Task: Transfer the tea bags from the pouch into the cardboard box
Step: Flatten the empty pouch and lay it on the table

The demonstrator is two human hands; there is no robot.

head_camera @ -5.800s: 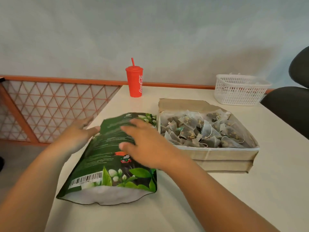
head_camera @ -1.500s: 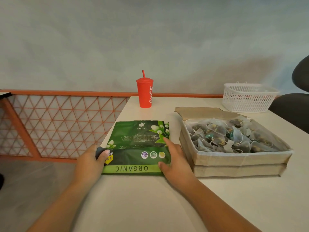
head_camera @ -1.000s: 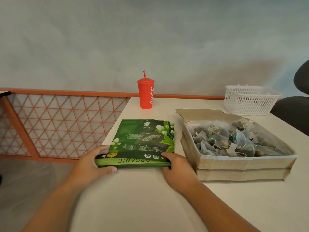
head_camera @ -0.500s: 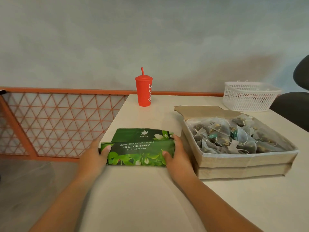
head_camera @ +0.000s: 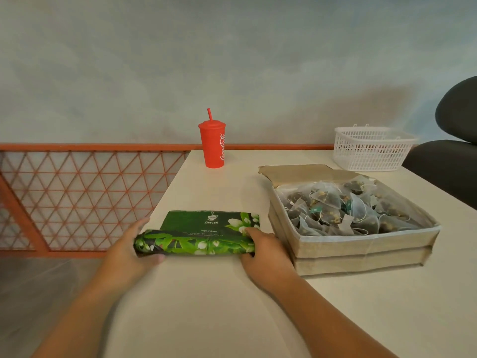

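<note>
My left hand (head_camera: 129,250) and right hand (head_camera: 263,250) grip the rolled pouch (head_camera: 196,241) by its ends on the desk (head_camera: 206,306). The cardboard box (head_camera: 361,244) crowds my right hand, with the red cup (head_camera: 212,144) and basket (head_camera: 371,148) behind.

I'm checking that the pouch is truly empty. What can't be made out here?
Head view only:
Inside the pouch: rolled up, gripped by left hand and right hand.
Lower tea bags in cardboard box: buried under top ones.
Contents of white basket: blurred, behind its mesh wall.
Small print on pouch: too small.

Small print on the pouch (head_camera: 204,228) is unreadable; the chair (head_camera: 451,166) is cropped at right.
</note>
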